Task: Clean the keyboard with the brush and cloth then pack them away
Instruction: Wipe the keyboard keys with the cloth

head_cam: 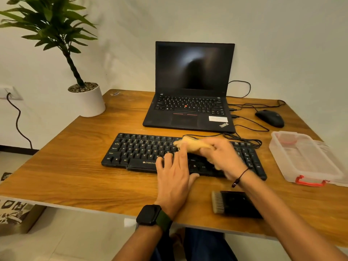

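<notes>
While the wooden desk (75, 166) carries everything, the keyboard (139, 149) lies under both hands. Left hand (174, 178) rests flat, fingers straight, on its keys. Right hand (224, 157), blurred, grips the yellow cloth (192, 144) above them. Brush (231, 203) lies near the right forearm.

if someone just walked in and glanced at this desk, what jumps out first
Most striking are the two hands at the middle of the black keyboard: the right hand, blurred with motion, grips a yellow cloth over the keys, while the left hand rests flat on the front edge. Behind stands an open laptop with a dark screen. A brush lies near the table's front edge, a clear plastic box to the right.
</notes>
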